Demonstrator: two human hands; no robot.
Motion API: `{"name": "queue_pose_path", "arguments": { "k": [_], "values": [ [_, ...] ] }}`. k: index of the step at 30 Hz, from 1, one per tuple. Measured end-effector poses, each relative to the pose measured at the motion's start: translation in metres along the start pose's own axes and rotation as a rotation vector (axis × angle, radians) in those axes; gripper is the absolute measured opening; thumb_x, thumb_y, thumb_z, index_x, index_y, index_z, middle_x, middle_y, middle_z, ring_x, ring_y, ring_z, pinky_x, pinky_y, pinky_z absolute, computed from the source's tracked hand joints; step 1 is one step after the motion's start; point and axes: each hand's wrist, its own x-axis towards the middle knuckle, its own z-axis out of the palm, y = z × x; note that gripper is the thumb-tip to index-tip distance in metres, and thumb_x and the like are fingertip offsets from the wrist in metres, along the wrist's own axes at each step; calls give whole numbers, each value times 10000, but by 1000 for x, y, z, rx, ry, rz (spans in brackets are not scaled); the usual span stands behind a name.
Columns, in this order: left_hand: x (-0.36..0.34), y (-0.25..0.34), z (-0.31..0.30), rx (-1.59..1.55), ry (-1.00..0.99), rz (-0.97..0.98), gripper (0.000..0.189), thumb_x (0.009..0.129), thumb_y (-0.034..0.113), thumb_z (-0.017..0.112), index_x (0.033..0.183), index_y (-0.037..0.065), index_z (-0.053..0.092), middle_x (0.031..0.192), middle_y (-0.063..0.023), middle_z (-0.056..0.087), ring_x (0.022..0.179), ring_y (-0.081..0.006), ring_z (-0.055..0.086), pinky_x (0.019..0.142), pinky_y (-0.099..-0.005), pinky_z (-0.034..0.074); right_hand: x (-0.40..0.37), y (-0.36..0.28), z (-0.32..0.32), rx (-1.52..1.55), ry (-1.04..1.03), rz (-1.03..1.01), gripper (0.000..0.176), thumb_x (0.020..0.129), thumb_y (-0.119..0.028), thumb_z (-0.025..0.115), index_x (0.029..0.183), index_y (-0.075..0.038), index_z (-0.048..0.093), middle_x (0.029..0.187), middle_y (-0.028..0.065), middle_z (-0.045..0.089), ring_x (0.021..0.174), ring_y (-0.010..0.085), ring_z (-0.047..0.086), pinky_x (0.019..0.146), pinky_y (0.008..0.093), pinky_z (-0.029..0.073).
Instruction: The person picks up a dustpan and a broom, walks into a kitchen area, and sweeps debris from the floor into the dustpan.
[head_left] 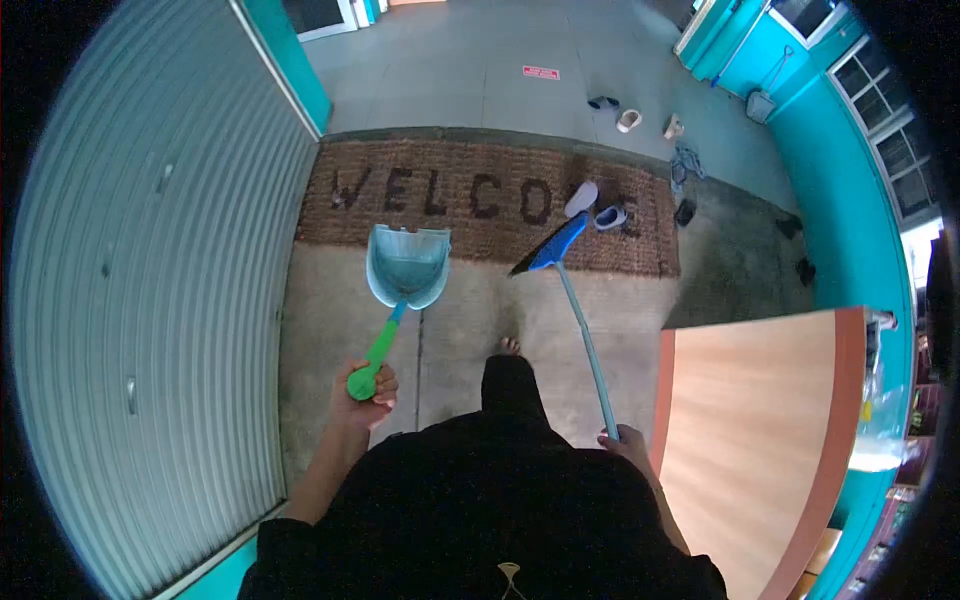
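My left hand (372, 393) is wrapped round the green handle of a dustpan (408, 268). The pan is light blue, and its open edge points away from me, overlapping the near border of the brown doormat (345, 228). In my right hand (626, 442) is the pale blue stick of a broom (563, 243). Its blue head with dark bristles rests tilted at the mat's near edge, close to a pair of slippers (581, 198) lying on the mat. The mat carries dark letters, partly covered by the slippers.
A ribbed metal shutter (170, 300) runs along the left. A wooden cabinet (750, 400) stands at the right. More shoes (629, 121) lie beyond the mat and by the teal wall (800, 190). Another long-handled dustpan (760, 105) leans there. A red sign (541, 72) is on the floor.
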Motion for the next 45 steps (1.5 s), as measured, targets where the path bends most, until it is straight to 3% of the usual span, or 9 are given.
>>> {"name": "queue_pose_path", "arguments": {
  "k": [5, 9, 20, 25, 27, 31, 34, 37, 45],
  "values": [
    [73, 19, 82, -56, -46, 53, 241, 702, 209, 489, 762, -15, 424, 588, -43, 373, 494, -118, 376, 412, -222, 338, 111, -85, -77, 209, -125, 234, 219, 743, -153, 568, 862, 22, 512, 501, 23, 448, 355, 101, 427, 301, 243, 352],
    [121, 51, 117, -90, -88, 91, 258, 718, 215, 484, 801, -19, 417, 582, -39, 360, 484, -117, 369, 395, -218, 331, 191, -175, -113, 68, -150, 219, 148, 774, -112, 546, 845, 0, 480, 503, -3, 400, 343, 82, 391, 288, 241, 341],
    [282, 198, 239, 1, -18, 118, 249, 720, 226, 497, 816, 12, 412, 564, -44, 367, 455, -131, 355, 375, -235, 323, 418, -326, -108, 117, -277, -10, 166, 778, -133, 576, 827, -10, 476, 511, -9, 410, 378, 72, 367, 329, 228, 305],
    [346, 275, 318, -12, 46, 119, 213, 718, 216, 496, 799, 33, 424, 568, -48, 392, 480, -143, 385, 388, -239, 326, 498, -387, -124, 133, -333, 98, 215, 768, -225, 602, 767, -23, 525, 526, 19, 447, 389, 89, 383, 366, 259, 329],
    [375, 299, 345, -20, 37, 118, 207, 717, 214, 496, 795, 36, 423, 570, -50, 398, 484, -145, 389, 389, -240, 326, 519, -424, -136, -156, -336, -67, 180, 737, -176, 562, 796, -14, 512, 524, 58, 491, 441, 160, 491, 405, 305, 391],
    [429, 335, 390, 68, 108, 172, 211, 713, 214, 501, 802, 41, 417, 575, -52, 404, 487, -144, 389, 401, -238, 330, 585, -440, -146, -262, -164, -154, 264, 730, -250, 583, 821, -4, 552, 592, 119, 531, 568, 255, 534, 563, 369, 425],
    [480, 356, 418, 59, 68, 212, 211, 703, 208, 505, 809, 44, 427, 573, -44, 393, 482, -139, 376, 412, -227, 328, 663, -466, -170, -324, -214, -217, 277, 724, -271, 589, 772, 1, 569, 619, 141, 550, 571, 274, 531, 570, 366, 425],
    [524, 382, 456, -105, 65, 253, 206, 703, 205, 500, 798, 40, 421, 571, -40, 376, 472, -134, 355, 407, -224, 321, 756, -483, -197, -288, -276, -201, 299, 716, -279, 608, 751, 16, 572, 617, 136, 554, 574, 252, 534, 569, 360, 420],
    [602, 428, 520, -213, 35, 359, 220, 720, 201, 479, 812, 17, 401, 576, -41, 366, 465, -134, 339, 435, -253, 323, 901, -661, -233, -310, -397, -101, 230, 724, -184, 611, 720, 26, 518, 565, 83, 517, 466, 163, 491, 416, 307, 392]
  ]
}}
